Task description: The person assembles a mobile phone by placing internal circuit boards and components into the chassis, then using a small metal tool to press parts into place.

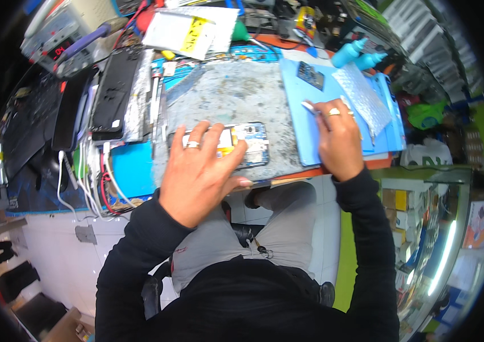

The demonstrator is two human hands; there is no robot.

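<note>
An opened phone (257,149) lies on the worn grey work mat (236,85), its circuit board and a yellow-marked battery area exposed. My left hand (202,165) rests over the phone's left part with spread fingers, which hide much of it. The left thumb sticks out near the bench's front edge. Over the light blue mat (304,137) on the right, my right hand (340,134) is closed in a pinch. A small slim whitish piece (308,106) pokes out from its fingertips; what exactly it is cannot be made out.
Beyond my right hand lie a dark phone part (310,75), bubble wrap (364,100) and light blue bottles (349,52). Phones (117,94) and white cables (85,194) crowd the left side. A white packet (190,33) and a power supply (59,48) stand at the back.
</note>
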